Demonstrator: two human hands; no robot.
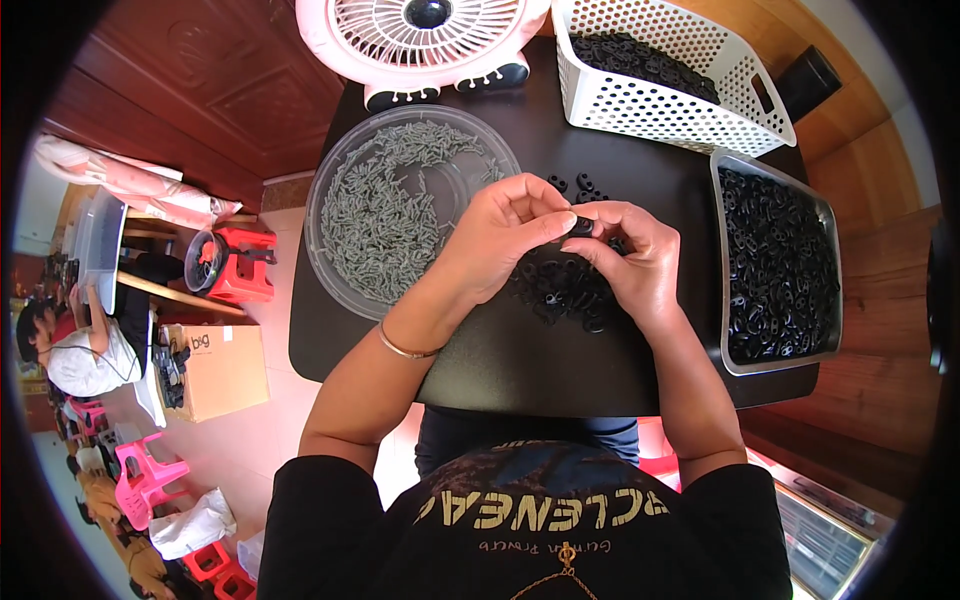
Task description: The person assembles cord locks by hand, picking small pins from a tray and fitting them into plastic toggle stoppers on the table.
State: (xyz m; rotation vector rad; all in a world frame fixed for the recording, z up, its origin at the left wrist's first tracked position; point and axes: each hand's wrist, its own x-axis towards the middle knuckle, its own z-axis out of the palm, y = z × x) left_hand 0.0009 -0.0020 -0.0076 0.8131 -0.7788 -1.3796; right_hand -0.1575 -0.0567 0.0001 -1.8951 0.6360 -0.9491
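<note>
Over the dark table (480, 375), my two hands meet at a small black plastic part (581, 227). My left hand (508, 228) pinches its left end between thumb and fingertips. On the other side my right hand (637, 252) grips it with thumb and forefinger, the other fingers curled. Beneath and behind the hands lie loose black parts (566, 290) in a pile. Left of my left hand stands a round clear tub (322, 262), which holds many small grey pegs (375, 225). Whether a peg sits between my fingers is hidden.
A metal tray (779, 367) of black oval parts stands at the right. Behind it is a white perforated basket (660, 112) with more black parts. A pink fan (425, 40) is at the back. Off to the left are a cardboard box (230, 372), stools and other people.
</note>
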